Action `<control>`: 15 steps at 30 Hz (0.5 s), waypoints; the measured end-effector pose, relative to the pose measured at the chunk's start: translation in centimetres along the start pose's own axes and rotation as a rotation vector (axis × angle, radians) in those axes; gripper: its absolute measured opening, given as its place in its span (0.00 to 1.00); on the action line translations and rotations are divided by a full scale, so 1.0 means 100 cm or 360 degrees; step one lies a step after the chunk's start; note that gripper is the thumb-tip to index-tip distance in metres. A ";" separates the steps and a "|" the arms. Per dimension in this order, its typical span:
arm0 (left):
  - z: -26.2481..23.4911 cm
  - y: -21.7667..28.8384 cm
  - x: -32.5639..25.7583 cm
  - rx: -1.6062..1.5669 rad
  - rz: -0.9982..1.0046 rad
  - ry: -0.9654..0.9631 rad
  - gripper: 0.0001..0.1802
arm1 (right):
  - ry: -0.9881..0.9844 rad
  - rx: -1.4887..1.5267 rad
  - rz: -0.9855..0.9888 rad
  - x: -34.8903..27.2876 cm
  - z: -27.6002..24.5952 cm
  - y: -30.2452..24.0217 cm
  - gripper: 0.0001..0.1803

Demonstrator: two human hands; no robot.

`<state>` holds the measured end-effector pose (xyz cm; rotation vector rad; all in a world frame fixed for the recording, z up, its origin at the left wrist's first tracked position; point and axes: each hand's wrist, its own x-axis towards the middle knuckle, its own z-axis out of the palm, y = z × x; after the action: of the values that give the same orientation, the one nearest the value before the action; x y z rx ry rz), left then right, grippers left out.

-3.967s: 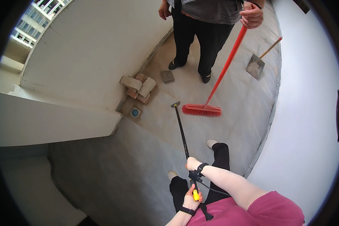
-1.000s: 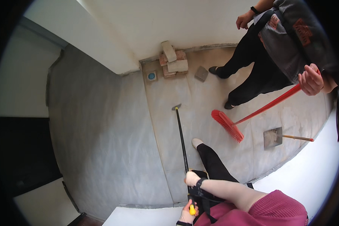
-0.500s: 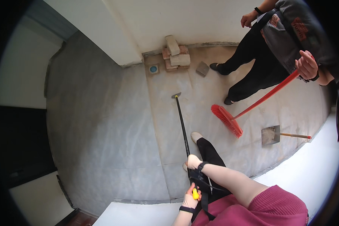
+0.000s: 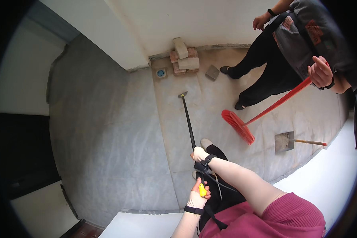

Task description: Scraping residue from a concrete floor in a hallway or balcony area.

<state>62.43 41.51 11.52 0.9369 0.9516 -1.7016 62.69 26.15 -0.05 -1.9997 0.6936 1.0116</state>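
Part of the long black pole (image 4: 189, 127) is covered by the pale-sleeved right hand (image 4: 200, 155). The grey-clad co-worker (image 4: 328, 33) is cut off above the torso by the upper right edge. Reddish bricks (image 4: 193, 52) are partly hidden by pale rectangular bricks (image 4: 189, 63).

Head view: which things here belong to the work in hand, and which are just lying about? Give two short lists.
In use:
black pole, held in the left hand and right hand
red broom, held in a co-worker's hand

Lying about:
stacked bricks
grey block
dustpan, held by nobody
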 end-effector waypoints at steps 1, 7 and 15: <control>0.005 -0.004 -0.002 0.0012 -0.0014 -0.0001 0.20 | -0.0137 -0.0181 -0.0069 -0.019 -0.020 -0.001 0.10; 0.024 -0.024 -0.036 -0.0077 -0.0242 0.0125 0.20 | 0.0294 0.0961 0.0406 -0.001 0.055 0.022 0.12; 0.062 0.038 0.014 0.0021 -0.0043 0.0059 0.21 | 0.0274 0.0668 0.0319 0.001 -0.069 0.014 0.10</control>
<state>64.64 34.45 12.12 0.9714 0.9826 -1.7199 64.52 19.68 1.91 -1.6819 1.1188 0.7336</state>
